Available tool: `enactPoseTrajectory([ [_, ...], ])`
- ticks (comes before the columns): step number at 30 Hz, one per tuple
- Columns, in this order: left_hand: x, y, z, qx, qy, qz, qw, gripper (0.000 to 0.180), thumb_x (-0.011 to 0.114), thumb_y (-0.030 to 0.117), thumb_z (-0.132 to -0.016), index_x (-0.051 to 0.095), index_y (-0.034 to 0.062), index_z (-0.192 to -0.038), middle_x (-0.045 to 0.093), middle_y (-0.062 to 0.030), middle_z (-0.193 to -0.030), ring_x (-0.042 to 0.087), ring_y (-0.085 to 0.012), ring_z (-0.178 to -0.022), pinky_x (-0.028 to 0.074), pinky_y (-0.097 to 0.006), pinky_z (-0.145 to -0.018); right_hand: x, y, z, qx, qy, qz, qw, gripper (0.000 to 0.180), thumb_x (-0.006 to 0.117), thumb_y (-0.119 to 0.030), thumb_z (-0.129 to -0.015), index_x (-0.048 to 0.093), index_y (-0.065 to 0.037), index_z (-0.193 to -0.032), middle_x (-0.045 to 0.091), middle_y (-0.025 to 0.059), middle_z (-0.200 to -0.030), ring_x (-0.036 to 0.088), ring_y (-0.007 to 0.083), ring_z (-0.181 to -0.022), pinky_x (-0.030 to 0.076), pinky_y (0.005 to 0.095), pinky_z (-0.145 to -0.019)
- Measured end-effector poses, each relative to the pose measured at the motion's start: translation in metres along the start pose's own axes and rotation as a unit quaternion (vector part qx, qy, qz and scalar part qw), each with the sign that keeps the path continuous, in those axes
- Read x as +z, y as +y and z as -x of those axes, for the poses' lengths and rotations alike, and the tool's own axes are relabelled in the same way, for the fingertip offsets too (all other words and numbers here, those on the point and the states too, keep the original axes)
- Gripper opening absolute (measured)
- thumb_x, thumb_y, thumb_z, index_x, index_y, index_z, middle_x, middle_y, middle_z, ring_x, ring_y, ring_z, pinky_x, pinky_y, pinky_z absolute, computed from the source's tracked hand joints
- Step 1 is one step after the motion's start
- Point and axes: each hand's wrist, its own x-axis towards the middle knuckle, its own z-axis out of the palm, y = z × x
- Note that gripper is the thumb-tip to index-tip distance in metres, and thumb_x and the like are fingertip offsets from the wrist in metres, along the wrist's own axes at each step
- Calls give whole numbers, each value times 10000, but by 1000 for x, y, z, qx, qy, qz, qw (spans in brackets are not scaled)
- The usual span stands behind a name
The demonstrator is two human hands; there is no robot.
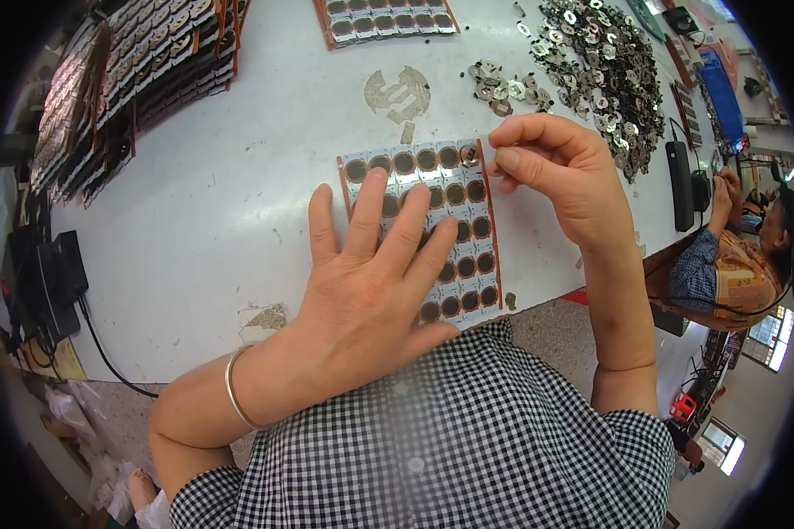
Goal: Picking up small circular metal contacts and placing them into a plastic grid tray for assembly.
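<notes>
A flat panel (488,228) of light boards with rows of dark round discs ringed in copper lies on the white table in front of me. My left hand (362,291) rests across its left and middle part, fingers spread, hiding many of the discs. At the panel's far right corner sits a small shiny metal piece (469,156) on one disc. Just right of that corner, my right hand (560,167) is closed in a pinch, thumb against fingers. What the pinch holds, if anything, cannot be made out.
A large heap of small metal pieces (604,79) covers the far right, with a smaller cluster (507,86) beside it. Stacked panels (141,70) stand far left; another panel stack (388,22) lies at the back. Black adapters (57,273) and a power strip (679,185) flank the table. A co-worker (732,256) sits at right.
</notes>
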Motion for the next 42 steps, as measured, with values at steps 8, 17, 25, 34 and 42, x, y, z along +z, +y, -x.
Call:
enactPoseTrajectory([
  [8, -2, 0, -1, 2, -5, 9, 1000, 874, 814, 585, -722, 599, 107, -1421, 408, -198, -1554, 265, -493, -1479, 141, -742, -1139, 32, 1, -6, -99, 52, 62, 992, 331, 726, 12, -885, 672, -13, -1211, 726, 37, -936, 657, 78, -779, 546, 228, -719],
  [17, -3, 0, -1, 2, -5, 7, 1000, 867, 817, 578, -722, 602, 100, -1412, 420, -198, -1538, 285, -499, -1463, 153, -736, -1136, 35, 2, -1, -180, 90, 231, 952, 395, 733, 23, -904, 638, -4, -1287, 716, 30, -972, 643, 70, -882, 525, 223, -794],
  [25, -1, 0, -1, 2, 3, 9, 1000, 869, 819, 579, -717, 602, 104, -1411, 425, -197, -1534, 297, -495, -1458, 153, -738, -1136, 35, -6, -11, -13, 43, 176, 983, 115, 705, -41, -950, 705, 21, -1047, 694, -11, -885, 611, 37, -747, 502, 187, -698],
  [34, -1, 0, 0, 1, 2, 15, 1000, 878, 828, 570, -708, 598, 100, -1413, 426, -198, -1541, 296, -489, -1462, 153, -741, -1138, 26, -21, -25, -22, -59, 310, 949, 106, 628, -37, -941, 690, 13, -1012, 597, -48, -791, 490, 25, -696, 427, 211, -618],
  [42, 0, -1, 0, 2, 3, 14, 1000, 882, 834, 573, -697, 605, 99, -1405, 432, -195, -1533, 284, -486, -1472, 151, -743, -1140, 33, -16, -25, -119, -44, 409, 904, 101, 620, -4, -914, 689, 8, -987, 593, 16, -800, 523, 86, -699, 444, 258, -623],
])
